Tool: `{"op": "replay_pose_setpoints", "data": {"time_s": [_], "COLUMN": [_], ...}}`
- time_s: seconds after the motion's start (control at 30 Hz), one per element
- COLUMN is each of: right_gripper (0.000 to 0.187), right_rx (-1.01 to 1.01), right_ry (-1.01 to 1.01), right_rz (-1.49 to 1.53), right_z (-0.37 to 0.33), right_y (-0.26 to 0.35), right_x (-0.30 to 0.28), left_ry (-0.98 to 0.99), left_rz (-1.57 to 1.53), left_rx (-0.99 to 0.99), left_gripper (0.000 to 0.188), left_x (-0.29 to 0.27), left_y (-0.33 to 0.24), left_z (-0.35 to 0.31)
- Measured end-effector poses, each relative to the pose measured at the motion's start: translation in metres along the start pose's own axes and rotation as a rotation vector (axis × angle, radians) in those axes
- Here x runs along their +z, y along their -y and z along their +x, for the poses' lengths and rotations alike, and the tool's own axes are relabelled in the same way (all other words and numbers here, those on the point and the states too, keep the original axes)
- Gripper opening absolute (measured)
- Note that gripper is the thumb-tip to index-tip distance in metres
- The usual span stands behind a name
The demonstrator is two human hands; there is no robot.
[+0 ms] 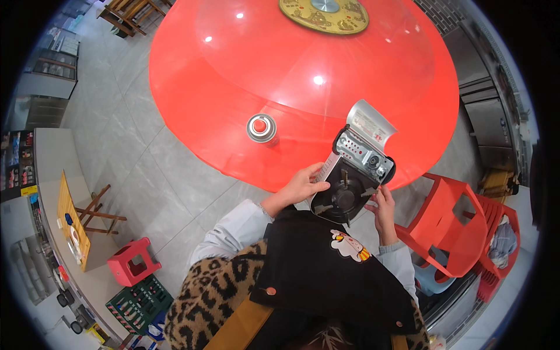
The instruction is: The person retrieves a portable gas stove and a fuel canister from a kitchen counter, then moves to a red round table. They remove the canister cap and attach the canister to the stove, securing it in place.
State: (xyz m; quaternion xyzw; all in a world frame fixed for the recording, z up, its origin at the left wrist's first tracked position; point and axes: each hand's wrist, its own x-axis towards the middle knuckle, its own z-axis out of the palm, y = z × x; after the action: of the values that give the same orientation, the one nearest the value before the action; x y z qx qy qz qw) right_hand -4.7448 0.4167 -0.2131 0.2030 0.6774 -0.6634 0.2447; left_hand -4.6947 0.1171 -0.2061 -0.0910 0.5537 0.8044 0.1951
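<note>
A portable gas stove (343, 194) with a black burner top is held in front of my body, tilted, partly over the table's near edge. Its silver compartment cover (371, 125) is swung up, baring the canister bay (360, 153). My left hand (304, 184) grips the stove's left side, thumb on top near the burner. On the opposite side, my right hand (382, 211) holds the near right edge; some of its fingers are hidden beneath. Left of the stove, a gas canister (262, 129) with a red cap stands upright on the red-covered round table (216, 140).
A clear round turntable (280, 64) with a gold centre disc (344, 23) covers much of the table. Red plastic chairs (443, 224) stand close at my right. At left are a red stool (133, 261), a green crate (139, 304) and a wooden folding table (73, 224).
</note>
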Motion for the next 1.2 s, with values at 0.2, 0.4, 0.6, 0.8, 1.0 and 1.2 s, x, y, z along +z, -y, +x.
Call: {"op": "replay_pose_setpoints", "data": {"time_s": [0.2,0.4,0.6,0.8,1.0,1.2], "right_gripper": [0.051,0.056,0.065,0.066,0.055,0.030], "right_rx": [-0.203,-0.273,-0.288,-0.266,-0.244,-0.777], "right_ry": [-0.067,0.113,0.485,0.459,0.524,0.648], "right_rz": [0.028,-0.080,-0.171,-0.447,-0.295,-0.420], "right_z": [-0.002,0.091,0.198,0.274,0.294,0.230], "right_y": [0.061,0.174,0.257,0.266,0.244,0.256], "right_x": [0.014,0.058,0.125,0.166,0.170,0.185], "left_ry": [-0.062,-0.245,-0.527,-0.693,-1.075,-0.826], "left_rz": [-0.023,-0.275,-0.449,-0.416,0.211,0.170], "left_rx": [0.197,0.303,0.364,0.445,0.229,0.501], "left_gripper": [0.069,0.066,0.058,0.052,0.061,0.046], "left_x": [0.010,0.019,0.016,-0.009,-0.021,0.008], "left_y": [-0.030,-0.053,-0.071,-0.062,-0.058,-0.006], "left_z": [0.008,0.079,0.150,0.208,0.206,0.096]}}
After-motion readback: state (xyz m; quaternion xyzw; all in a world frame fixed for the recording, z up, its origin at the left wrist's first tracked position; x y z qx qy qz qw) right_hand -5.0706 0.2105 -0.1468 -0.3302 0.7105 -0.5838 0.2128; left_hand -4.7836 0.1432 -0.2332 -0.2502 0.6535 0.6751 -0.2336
